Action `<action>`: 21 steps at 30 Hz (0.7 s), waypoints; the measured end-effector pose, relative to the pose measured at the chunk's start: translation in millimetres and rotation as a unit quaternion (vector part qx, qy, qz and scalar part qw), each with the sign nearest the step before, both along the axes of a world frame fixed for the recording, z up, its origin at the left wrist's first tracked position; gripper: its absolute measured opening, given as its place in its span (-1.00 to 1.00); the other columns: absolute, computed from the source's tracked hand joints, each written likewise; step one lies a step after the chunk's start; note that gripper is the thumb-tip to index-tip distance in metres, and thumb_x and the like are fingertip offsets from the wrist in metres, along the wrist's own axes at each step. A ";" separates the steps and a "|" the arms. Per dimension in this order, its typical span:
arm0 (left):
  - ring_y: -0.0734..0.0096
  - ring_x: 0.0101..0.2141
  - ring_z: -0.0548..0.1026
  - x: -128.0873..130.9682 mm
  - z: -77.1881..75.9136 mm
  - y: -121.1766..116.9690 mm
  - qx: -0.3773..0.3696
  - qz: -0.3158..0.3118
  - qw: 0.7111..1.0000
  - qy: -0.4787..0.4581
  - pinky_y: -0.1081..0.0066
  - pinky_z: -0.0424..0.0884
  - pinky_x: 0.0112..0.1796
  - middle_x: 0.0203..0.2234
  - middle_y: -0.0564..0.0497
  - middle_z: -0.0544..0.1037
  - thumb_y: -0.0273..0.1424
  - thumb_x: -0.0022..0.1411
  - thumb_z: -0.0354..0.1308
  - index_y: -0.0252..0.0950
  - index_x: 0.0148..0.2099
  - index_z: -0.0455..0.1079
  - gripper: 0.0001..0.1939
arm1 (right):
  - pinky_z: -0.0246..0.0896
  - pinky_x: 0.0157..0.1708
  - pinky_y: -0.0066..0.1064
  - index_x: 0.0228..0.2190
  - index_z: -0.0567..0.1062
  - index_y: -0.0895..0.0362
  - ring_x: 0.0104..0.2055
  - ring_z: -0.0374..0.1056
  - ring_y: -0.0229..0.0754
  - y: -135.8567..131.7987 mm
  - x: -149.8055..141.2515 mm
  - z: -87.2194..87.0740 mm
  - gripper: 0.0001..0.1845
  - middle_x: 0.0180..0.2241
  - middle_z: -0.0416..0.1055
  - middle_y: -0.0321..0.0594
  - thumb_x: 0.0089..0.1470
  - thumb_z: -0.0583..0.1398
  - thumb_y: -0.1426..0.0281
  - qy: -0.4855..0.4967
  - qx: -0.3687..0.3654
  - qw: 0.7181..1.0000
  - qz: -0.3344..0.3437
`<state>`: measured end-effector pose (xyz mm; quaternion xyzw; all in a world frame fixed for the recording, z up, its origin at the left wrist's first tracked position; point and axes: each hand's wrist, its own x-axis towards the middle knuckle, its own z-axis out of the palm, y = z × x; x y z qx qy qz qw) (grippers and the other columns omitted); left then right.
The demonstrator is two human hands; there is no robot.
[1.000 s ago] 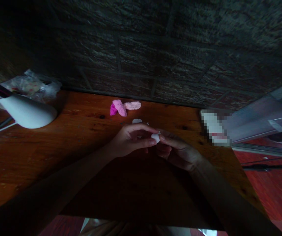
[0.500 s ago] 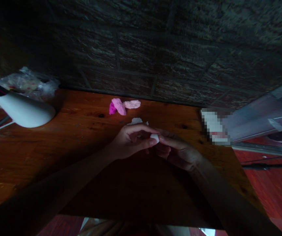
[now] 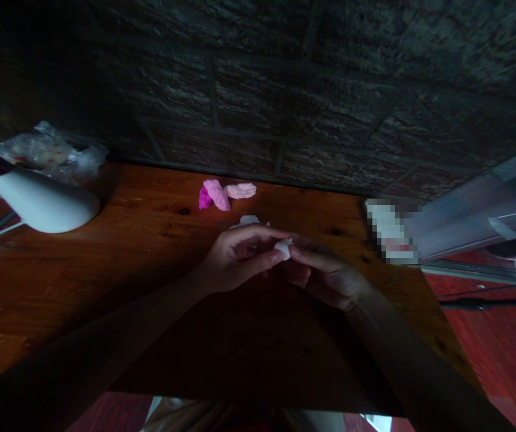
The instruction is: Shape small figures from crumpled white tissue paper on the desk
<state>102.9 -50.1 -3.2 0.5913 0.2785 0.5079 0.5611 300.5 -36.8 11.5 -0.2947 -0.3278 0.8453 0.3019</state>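
Between the fingertips of both hands is a small white lump of what looks like modelling clay (image 3: 282, 249). My left hand (image 3: 240, 255) pinches it from the left with thumb and forefinger. From the right, my right hand (image 3: 321, 270) presses thumb and fingers against it, with the other fingers curled below. A flat, ragged white piece (image 3: 248, 221) lies on the table just beyond my left hand, partly hidden by it. Farther back rest pink clay lumps: a magenta one (image 3: 204, 198), a mid-pink one (image 3: 217, 195) and a pale pink one (image 3: 241, 191).
The wooden table (image 3: 150, 240) meets a dark stone-patterned wall (image 3: 249, 90). At the left stand a white rounded object (image 3: 55, 204) and crumpled clear plastic (image 3: 73, 156). A blurred-out pale object (image 3: 392, 231) lies by the right edge, above a red floor (image 3: 505, 336).
The white lump has changed shape between my fingers, from smooth and rounded to uneven with a small peak on top. Both hands stay almost in place.
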 end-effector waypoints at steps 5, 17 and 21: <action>0.48 -0.52 0.54 -2.1 2.4 2.4 -0.014 0.041 0.997 -0.058 0.51 0.55 -0.52 -0.49 0.11 0.52 -0.22 0.39 0.26 -0.26 -0.01 0.45 -0.75 | 0.13 -0.58 -0.67 -0.25 0.71 0.04 -0.60 0.12 -0.51 5.2 5.6 6.8 -0.62 -0.48 0.48 -0.43 -0.18 0.58 0.31 -0.012 -0.001 0.999 -0.053; 0.50 -0.50 0.52 0.7 1.4 0.4 -0.046 -0.009 0.995 0.088 0.53 0.53 -0.49 -0.47 0.02 0.52 -0.11 0.42 0.16 -0.32 -0.29 0.43 -0.63 | 0.42 -0.27 -0.36 -0.26 0.70 -0.01 -0.31 0.50 -0.25 1.1 7.5 11.8 -0.76 -0.28 0.66 -0.30 -0.04 0.50 0.41 -0.127 0.265 0.950 -0.110; 0.50 -0.51 0.51 0.4 -1.5 -0.2 -0.042 0.021 0.993 0.107 0.55 0.49 -0.54 -0.48 0.03 0.51 -0.17 0.43 0.16 -0.33 -0.26 0.45 -0.68 | 0.43 -0.14 -0.25 -0.20 0.68 0.02 -0.21 0.56 -0.12 16.6 24.8 5.8 -0.68 -0.23 0.68 -0.22 -0.03 0.49 0.25 -0.289 0.350 0.874 -0.174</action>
